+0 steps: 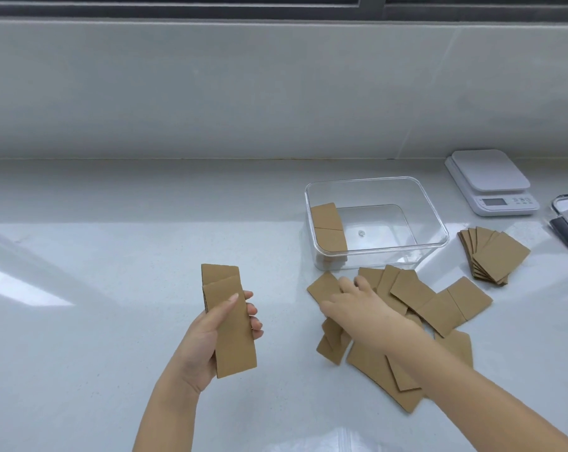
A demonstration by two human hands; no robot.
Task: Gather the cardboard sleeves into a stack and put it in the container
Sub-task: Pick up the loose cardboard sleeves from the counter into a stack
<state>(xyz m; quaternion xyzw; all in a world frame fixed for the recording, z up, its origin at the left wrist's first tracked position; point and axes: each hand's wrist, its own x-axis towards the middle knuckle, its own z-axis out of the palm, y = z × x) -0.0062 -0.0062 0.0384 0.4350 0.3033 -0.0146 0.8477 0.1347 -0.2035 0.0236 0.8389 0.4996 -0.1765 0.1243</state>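
Note:
My left hand [207,337] grips a small stack of brown cardboard sleeves [232,327], held upright above the counter. My right hand [354,305] reaches over a loose pile of sleeves [439,308] in front of the container, fingers spread and touching the leftmost sleeve [323,285]; whether it grips one is unclear. The clear plastic container [436,216] stands behind the pile, with a stack of sleeves [328,228] against its left wall. A fanned stack of sleeves [494,256] lies to the container's right.
A white kitchen scale [491,181] sits at the back right. A clear lid with a dark clip [566,220] lies at the right edge. The pale counter [113,256] runs back to a tiled wall.

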